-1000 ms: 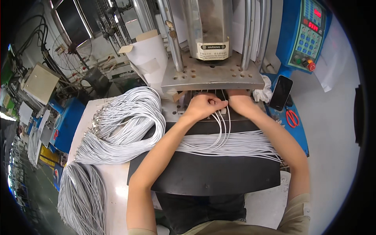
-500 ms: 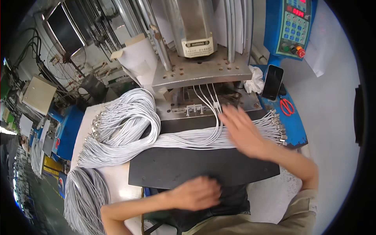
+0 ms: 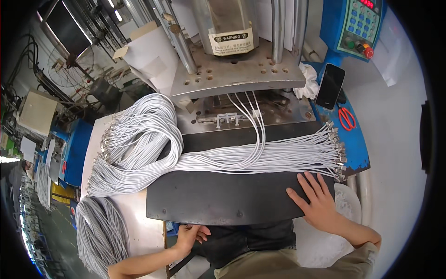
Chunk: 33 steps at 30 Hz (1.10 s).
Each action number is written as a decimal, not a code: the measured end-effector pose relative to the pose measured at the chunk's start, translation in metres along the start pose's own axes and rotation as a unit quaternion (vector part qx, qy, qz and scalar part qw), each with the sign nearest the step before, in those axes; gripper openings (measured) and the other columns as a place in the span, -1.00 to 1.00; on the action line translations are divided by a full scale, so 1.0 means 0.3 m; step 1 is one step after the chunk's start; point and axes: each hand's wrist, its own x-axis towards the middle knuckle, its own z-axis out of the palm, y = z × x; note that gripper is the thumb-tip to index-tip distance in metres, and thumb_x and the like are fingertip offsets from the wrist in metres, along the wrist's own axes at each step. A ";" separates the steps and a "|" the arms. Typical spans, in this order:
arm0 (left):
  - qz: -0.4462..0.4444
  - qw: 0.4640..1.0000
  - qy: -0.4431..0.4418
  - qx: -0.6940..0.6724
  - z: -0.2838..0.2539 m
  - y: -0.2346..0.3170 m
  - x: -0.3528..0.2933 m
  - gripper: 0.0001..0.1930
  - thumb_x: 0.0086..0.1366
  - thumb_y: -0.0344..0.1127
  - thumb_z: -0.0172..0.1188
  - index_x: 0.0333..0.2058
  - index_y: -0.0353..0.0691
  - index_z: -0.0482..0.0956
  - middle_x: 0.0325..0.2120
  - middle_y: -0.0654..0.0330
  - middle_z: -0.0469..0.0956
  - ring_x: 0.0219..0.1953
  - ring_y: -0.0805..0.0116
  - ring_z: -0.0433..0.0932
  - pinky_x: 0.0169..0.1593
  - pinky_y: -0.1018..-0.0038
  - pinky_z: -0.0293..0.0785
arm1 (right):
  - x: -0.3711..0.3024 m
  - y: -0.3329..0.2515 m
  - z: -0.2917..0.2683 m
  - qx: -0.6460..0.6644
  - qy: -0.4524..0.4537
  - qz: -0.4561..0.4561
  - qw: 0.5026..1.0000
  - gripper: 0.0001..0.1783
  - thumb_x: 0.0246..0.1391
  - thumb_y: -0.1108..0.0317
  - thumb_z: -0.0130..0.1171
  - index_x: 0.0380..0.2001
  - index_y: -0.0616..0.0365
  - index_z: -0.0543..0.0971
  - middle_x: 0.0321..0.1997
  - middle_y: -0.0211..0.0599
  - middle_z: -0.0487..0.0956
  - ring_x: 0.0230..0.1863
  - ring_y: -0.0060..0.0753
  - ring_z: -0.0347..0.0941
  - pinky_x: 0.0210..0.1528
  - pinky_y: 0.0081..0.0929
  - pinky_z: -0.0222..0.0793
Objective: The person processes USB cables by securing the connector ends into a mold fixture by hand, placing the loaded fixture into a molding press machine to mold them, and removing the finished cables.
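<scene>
My right hand lies flat on the right end of the black board, fingers spread, just below a bundle of white cables. My left hand is at the board's front edge with curled fingers; what they hold, if anything, is hidden. The cables run across the board, their metal plugs fanned out at the right. A few cables rise from the bundle into the mould under the press's raised steel plate. A small white piece sits on them.
Coiled white cables lie at the left, and a grey cable bundle hangs below. On the blue surface at right are a black phone and red-handled scissors. A blue control box stands above; steel columns flank the press.
My right hand has come down from beside the mould to rest on the board. My left hand has moved left to the board's front edge. The view has shifted slightly.
</scene>
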 end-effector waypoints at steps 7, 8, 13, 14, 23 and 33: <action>-0.017 1.000 -0.024 -0.009 0.000 0.016 -0.024 -0.49 0.58 -0.03 -0.01 -0.39 -0.34 0.65 -0.41 0.01 0.73 -0.51 0.30 0.68 -0.49 0.49 0.54 | 0.008 -0.013 -0.036 0.039 -0.008 0.014 0.999 0.15 -0.43 0.44 0.45 0.42 -0.03 0.35 0.51 0.25 0.17 0.53 0.36 0.06 0.50 0.39 -0.11; -0.019 0.999 -0.027 -0.004 -0.001 0.019 -0.022 -0.46 0.58 0.02 -0.02 -0.40 -0.34 0.64 -0.41 -0.01 0.73 -0.50 0.28 0.69 -0.48 0.48 0.56 | 0.007 -0.012 -0.038 0.035 -0.016 0.015 0.999 0.15 -0.40 0.41 0.47 0.44 -0.04 0.33 0.51 0.24 0.17 0.53 0.36 0.06 0.50 0.39 -0.12; -0.016 0.999 -0.037 -0.010 0.000 0.003 -0.019 -0.42 0.56 0.10 0.00 -0.41 -0.35 0.63 -0.40 -0.05 0.73 -0.49 0.24 0.71 -0.47 0.45 0.58 | -0.002 -0.015 -0.035 0.039 -0.003 0.012 0.999 0.16 -0.51 0.43 0.46 0.39 0.01 0.38 0.52 0.27 0.14 0.53 0.36 0.05 0.50 0.38 -0.09; -0.015 0.999 -0.036 -0.011 0.002 0.000 -0.022 -0.42 0.56 0.10 0.00 -0.41 -0.35 0.63 -0.40 -0.05 0.73 -0.49 0.24 0.71 -0.47 0.45 0.58 | -0.005 -0.016 -0.039 0.038 -0.003 0.011 0.999 0.16 -0.51 0.43 0.46 0.39 0.01 0.38 0.52 0.27 0.14 0.53 0.36 0.05 0.50 0.38 -0.09; 0.026 0.991 -0.122 -0.042 0.016 0.005 -0.037 -0.36 0.58 0.17 -0.10 -0.31 -0.35 0.66 -0.36 0.03 0.73 -0.43 0.33 0.69 -0.35 0.49 0.58 | 0.008 -0.114 -0.263 0.073 0.312 -0.272 0.908 -0.29 0.12 0.09 0.29 0.33 0.06 0.45 0.48 0.09 0.27 0.48 0.04 0.23 0.45 0.15 0.16; 0.025 0.989 -0.148 -0.019 0.044 0.016 -0.099 -0.24 0.57 0.28 -0.22 -0.33 -0.35 0.67 -0.36 0.03 0.71 -0.41 0.34 0.67 -0.30 0.49 0.60 | -0.350 -0.204 -0.324 -0.040 0.690 -0.520 0.503 -0.33 0.48 -0.11 -0.10 0.45 0.07 0.31 0.51 -0.20 0.31 0.58 -0.28 0.05 0.57 -0.12 0.00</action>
